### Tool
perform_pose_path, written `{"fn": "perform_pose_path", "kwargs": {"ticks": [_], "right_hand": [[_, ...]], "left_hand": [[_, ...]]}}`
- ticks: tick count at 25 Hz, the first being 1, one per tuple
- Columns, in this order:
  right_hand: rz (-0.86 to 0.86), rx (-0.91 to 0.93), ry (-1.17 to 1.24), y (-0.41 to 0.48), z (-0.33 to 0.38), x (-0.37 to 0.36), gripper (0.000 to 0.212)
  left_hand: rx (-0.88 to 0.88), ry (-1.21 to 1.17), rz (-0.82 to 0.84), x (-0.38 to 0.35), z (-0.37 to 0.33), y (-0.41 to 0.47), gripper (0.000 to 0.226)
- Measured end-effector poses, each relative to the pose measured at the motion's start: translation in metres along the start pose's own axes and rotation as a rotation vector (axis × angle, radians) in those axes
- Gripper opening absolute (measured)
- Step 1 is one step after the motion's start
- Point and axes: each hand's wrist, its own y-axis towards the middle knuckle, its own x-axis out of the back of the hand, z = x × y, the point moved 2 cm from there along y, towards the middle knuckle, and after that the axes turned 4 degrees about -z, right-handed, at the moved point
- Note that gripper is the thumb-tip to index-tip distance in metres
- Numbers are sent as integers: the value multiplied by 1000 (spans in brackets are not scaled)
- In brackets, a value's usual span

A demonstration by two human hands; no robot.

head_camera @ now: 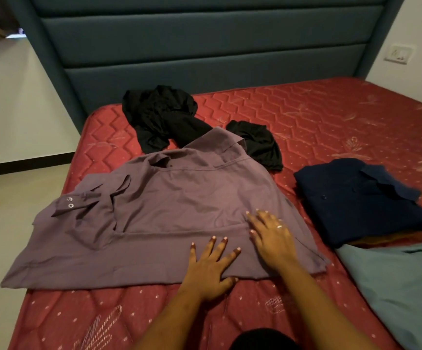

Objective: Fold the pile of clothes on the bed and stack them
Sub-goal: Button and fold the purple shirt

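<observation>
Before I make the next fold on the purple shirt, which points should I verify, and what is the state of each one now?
1. Hands flat on the purple button-up shirt: ok; left hand and right hand press its lower part with straight fingers.
2. Cuffed sleeve folded over the body: ok.
3. Other sleeve folded in: cannot tell.
4. Shirt wholly on the red quilted mattress: not ok; its left edge overhangs.
5. Collar end free: not ok; it lies over the crumpled black clothes.
6. Stack ready: ok; the folded navy shirt lies on top, apart.
</observation>
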Motion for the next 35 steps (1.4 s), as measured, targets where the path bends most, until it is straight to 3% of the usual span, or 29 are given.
{"fn": "perform_pose_path", "kwargs": {"ticks": [1,3,9,10,12,14,16,20,23,26,30,32,35], "right_hand": [[120,72,-36,-10,6,-15,53],[230,49,-83,-25,0,-30,69],[196,-533,-184,-4,-31,-11,56],[169,-518,-197,7,-18,-7,56],[91,-290,-181,34,38,-8,59],[70,-59,-99,59,123,-15,63],[109,-22,22,76,203,-19,65],[260,316,156,113,349,-39,67],[317,472,197,132,414,-54,73],[462,469,120,142,437,-81,77],[343,420,137,155,440,-108,26],[297,406,368,162,433,-109,5],[263,150,898,173,411,-90,8]], "left_hand": [[-14,-10,-19,-2,4,-1,70],[-2,-8,-61,-6,15,-9,74],[251,-57,-197,-3,73,-64,71],[324,-107,-205,-1,89,-75,75],[527,-175,-270,4,126,-104,79],[793,-221,-307,14,168,-137,67],[970,-264,-283,21,204,-165,62],[1007,-289,-251,31,259,-183,70],[994,-206,-291,22,270,-177,80],[987,-169,-307,16,267,-176,81],[972,-206,-341,12,272,-177,73],[957,-190,-368,10,272,-177,74],[975,-201,-319,10,273,-178,74]]}}
